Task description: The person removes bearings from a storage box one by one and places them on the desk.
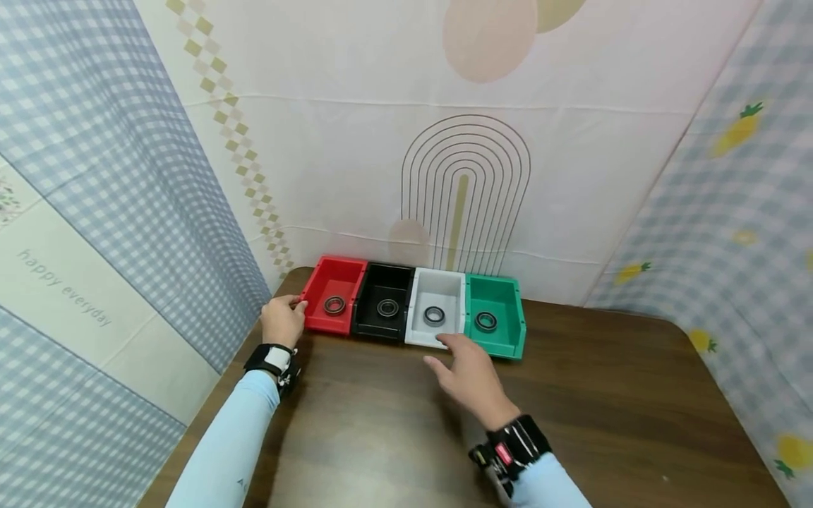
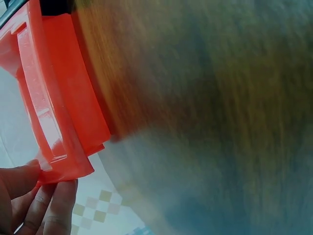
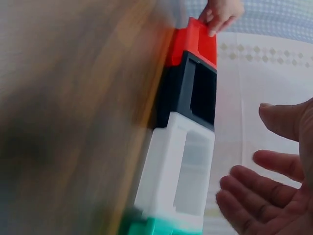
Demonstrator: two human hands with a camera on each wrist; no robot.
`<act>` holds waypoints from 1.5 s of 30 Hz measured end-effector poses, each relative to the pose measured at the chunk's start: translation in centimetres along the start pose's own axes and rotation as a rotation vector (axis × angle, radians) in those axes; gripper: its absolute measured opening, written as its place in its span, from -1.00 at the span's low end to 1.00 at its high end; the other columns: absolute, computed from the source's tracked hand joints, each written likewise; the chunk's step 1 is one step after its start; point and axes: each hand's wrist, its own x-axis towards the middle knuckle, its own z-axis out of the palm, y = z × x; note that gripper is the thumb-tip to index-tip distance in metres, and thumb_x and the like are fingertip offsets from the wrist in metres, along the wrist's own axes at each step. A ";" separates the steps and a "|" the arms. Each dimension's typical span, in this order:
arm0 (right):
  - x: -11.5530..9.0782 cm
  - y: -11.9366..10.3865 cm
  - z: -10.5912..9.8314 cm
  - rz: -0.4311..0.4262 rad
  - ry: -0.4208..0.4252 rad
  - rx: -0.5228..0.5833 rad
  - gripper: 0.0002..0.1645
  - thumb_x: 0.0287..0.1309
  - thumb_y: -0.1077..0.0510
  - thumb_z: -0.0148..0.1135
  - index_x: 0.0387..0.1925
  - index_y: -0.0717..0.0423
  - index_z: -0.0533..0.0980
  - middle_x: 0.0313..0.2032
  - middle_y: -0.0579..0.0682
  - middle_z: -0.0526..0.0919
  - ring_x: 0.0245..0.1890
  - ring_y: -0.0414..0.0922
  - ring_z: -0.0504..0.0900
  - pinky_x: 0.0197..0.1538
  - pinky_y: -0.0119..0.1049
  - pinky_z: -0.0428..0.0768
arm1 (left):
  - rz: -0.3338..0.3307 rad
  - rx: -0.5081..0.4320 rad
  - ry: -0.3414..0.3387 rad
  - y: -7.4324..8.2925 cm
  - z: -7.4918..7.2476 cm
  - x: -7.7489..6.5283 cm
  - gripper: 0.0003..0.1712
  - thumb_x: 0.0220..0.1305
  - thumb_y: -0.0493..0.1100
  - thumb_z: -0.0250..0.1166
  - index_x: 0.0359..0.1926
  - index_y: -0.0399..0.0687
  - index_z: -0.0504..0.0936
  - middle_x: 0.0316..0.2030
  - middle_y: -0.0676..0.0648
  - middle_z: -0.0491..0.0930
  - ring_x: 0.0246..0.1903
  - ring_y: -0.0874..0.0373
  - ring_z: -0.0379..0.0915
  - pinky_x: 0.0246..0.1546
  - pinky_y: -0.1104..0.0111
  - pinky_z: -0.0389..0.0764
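Observation:
Four joined bins stand in a row: a red bin (image 1: 343, 269), a black bin (image 1: 389, 276), a white bin (image 1: 440, 281) and a green bin (image 1: 495, 288). One ring-shaped bearing lies in each: in the red (image 1: 334, 313), black (image 1: 380, 309), white (image 1: 435, 324) and green (image 1: 485, 329). At the red bin's outer front corner, my left hand (image 1: 282, 322) pinches the rim between thumb and fingers, as the left wrist view also shows. My right hand (image 1: 473, 377) hovers before the white and green bins, thumb and fingers spread, holding nothing.
The bins stand at the back of a brown wooden table (image 1: 356, 416), close to a pale patterned cloth (image 1: 330, 155) hanging behind. Blue checked cloths hang at the left (image 1: 133, 141) and right (image 1: 718, 233) sides.

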 end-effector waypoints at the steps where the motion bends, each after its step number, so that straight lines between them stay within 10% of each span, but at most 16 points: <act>1: 0.7 -0.5 0.4 -0.019 -0.002 0.008 -0.34 0.39 -0.14 0.41 0.35 0.12 0.58 0.29 0.16 0.70 0.32 0.14 0.66 0.38 0.14 0.62 | 0.004 0.003 0.003 0.0 -0.1 0.1 -0.70 0.46 -0.20 0.39 0.04 -0.35 0.80 -0.09 -0.36 0.83 -0.10 -0.31 0.78 -0.08 -0.11 0.77; 20: 8.1 -6.2 7.3 -0.209 0.006 0.105 -0.40 0.51 -0.02 0.27 0.44 0.14 0.50 0.33 0.11 0.65 0.38 0.04 0.61 0.48 -0.05 0.56 | 0.045 0.064 0.030 -0.3 0.2 0.4 -0.69 0.47 -0.21 0.37 0.04 -0.39 0.79 -0.04 -0.41 0.80 -0.04 -0.40 0.74 0.08 -0.20 0.71; 33: 10.6 -11.8 11.4 -0.346 0.014 0.006 -0.57 0.53 0.03 0.23 0.29 0.09 0.62 0.21 -0.01 0.74 0.25 -0.08 0.70 0.40 -0.27 0.61 | 0.084 0.080 0.005 -0.2 -0.1 -0.6 -0.70 0.47 -0.24 0.34 0.00 -0.46 0.77 -0.07 -0.46 0.78 -0.08 -0.47 0.71 0.05 -0.28 0.69; 45: 16.0 -11.7 12.8 -0.451 -0.062 -0.231 -0.53 0.59 -0.02 0.11 0.36 0.03 0.60 0.34 -0.09 0.70 0.41 -0.16 0.60 0.56 -0.35 0.44 | 0.120 0.068 0.043 -0.6 0.9 -0.6 -0.72 0.45 -0.25 0.34 -0.07 -0.48 0.77 -0.14 -0.47 0.78 -0.17 -0.49 0.71 -0.04 -0.30 0.68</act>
